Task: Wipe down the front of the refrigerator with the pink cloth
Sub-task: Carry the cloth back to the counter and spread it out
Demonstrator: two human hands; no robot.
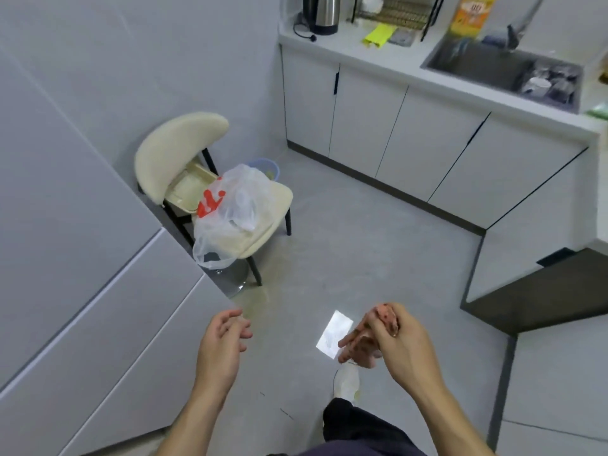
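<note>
The refrigerator (82, 258) filled the view from 8 to 10 o'clock, its pale doors shut. Just past its corner, at about 10 o'clock, stood a cream chair (184, 149) with a clear plastic bag (233, 205) with red print sagging over the seat's front edge. At 7 o'clock the left hand (220, 343) hung over the grey floor (362, 258), near the refrigerator's lower corner but not touching it; its grip was loose, fingers gently curled, holding nothing. A steel kettle (324, 11) sat on the white desk (345, 41) at 12 o'clock. At 5 o'clock the right hand (394, 340) was raised, its grip closed round the bunched pink cloth (383, 315), which showed above the fingers, well apart from the refrigerator. The sink (487, 67) lay at 2 o'clock.
</note>
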